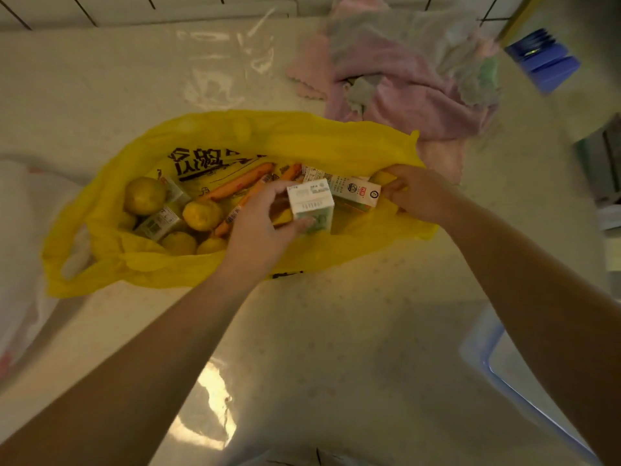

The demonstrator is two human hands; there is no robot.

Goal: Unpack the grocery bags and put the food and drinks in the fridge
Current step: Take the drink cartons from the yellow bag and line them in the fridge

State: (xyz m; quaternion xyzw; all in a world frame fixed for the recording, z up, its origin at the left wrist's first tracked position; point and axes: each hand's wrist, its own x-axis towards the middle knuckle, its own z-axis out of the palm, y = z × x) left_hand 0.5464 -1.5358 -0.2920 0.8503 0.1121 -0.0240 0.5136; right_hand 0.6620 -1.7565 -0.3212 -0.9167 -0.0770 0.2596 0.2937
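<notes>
unpacking barely begun: small white drink carton point(311, 205) gripped by left hand point(258, 227); crinkled yellow plastic grocery bag point(302, 136), still full, pinched by right hand point(416, 193).

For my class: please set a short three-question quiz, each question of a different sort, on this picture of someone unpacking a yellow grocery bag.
1. True or false: the left hand grips a small white carton.
2. Multiple choice: the right hand pinches A) a round yellow fruit, B) the rim of the yellow bag, C) the pink cloth.
3. Fill in: the long orange sausage packets lie inside the ____.

Key: 1 true; 2 B; 3 bag.
</notes>
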